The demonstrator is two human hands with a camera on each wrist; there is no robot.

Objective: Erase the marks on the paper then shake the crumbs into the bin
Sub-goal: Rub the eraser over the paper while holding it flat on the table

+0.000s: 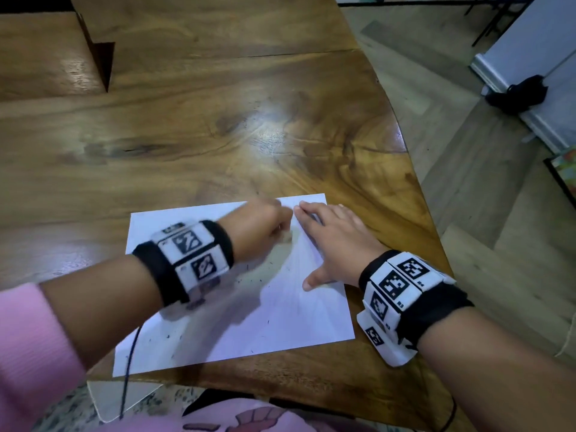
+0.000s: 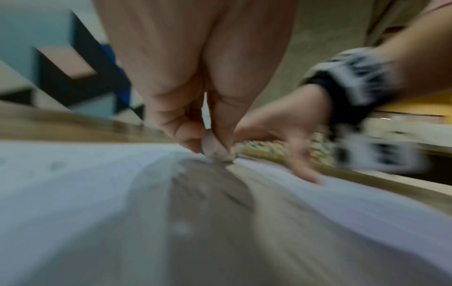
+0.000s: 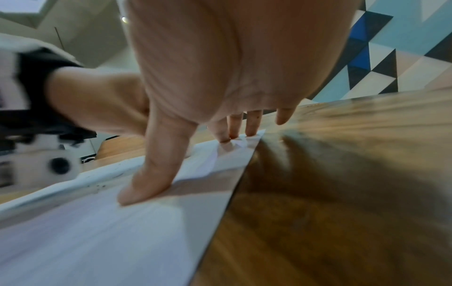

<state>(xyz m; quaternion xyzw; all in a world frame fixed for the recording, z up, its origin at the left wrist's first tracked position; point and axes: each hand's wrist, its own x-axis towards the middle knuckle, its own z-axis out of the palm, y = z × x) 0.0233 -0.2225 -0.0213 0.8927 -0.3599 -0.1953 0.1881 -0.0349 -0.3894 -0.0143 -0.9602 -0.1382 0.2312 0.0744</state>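
A white sheet of paper (image 1: 274,319) lies on the wooden table near its front right corner, dotted with dark eraser crumbs (image 1: 249,269). My left hand (image 1: 265,226) pinches a small pale eraser (image 2: 217,151) against the sheet near its far right part; the hand and wrist are blurred. My right hand (image 1: 333,238) lies flat along the paper's right edge, fingers straight and thumb spread, pressing the paper (image 3: 110,232) down. Faint grey smudging shows under the eraser. No bin is visible.
The wooden table (image 1: 218,126) stretches far and left, with a raised wooden block (image 1: 46,54) at the back left. Its right edge (image 1: 417,194) slants toward me, with floor beyond. A black cable (image 1: 129,366) hangs off the front edge.
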